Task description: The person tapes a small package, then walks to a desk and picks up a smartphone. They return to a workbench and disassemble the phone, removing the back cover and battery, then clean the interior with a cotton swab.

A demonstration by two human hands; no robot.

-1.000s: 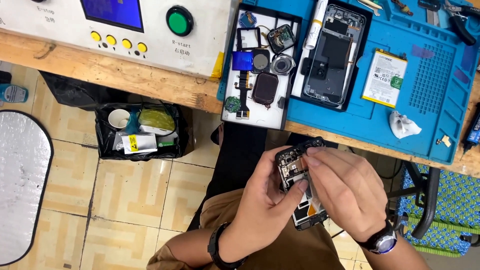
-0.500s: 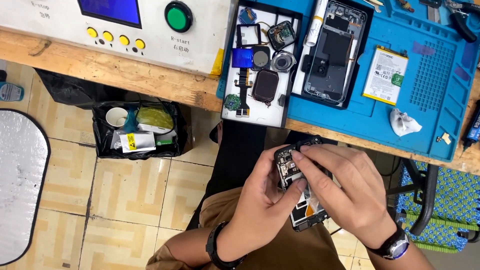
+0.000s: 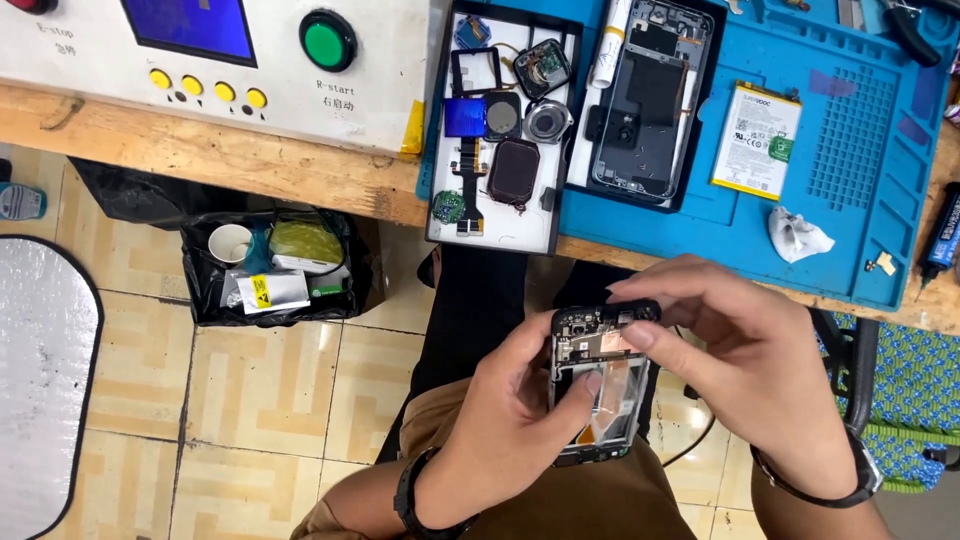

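both hands sit a touch lower and closer to the lap than half a second ago, and the opened phone [image 3: 600,385] now stands more upright between them, its camera end toward the bench. earlier the right hand's fingers lay flatter across the frame; now they arch over its top edge.

from the left: a silvery mat [image 3: 40,390] lies on the tiled floor, unchanged. beside it a black bin bag [image 3: 275,265] holds a paper cup, a yellow packet and other scraps, just under the wooden bench [image 3: 250,165]. on the bench a white control box [image 3: 300,60] with a blue screen, four yellow buttons and a green knob stays where it was.

further right, a white parts tray [image 3: 500,235] carries small phone modules and a flex cable, and touches the blue work mat [image 3: 860,200]. on that mat lie a second phone frame [image 3: 645,110], a battery [image 3: 757,140] and a crumpled white wipe [image 3: 798,235]; none has shifted.

below, over tan trousers, the left hand [image 3: 505,430] cups the opened phone from its left side, thumb pressed onto the clear film in the battery bay. the right hand [image 3: 760,375], a dark watch on its wrist, curls over the phone from the right, forefinger and thumb pinching at its upper edge near the camera block. the phone is held in the air above the lap, well apart from the bench.
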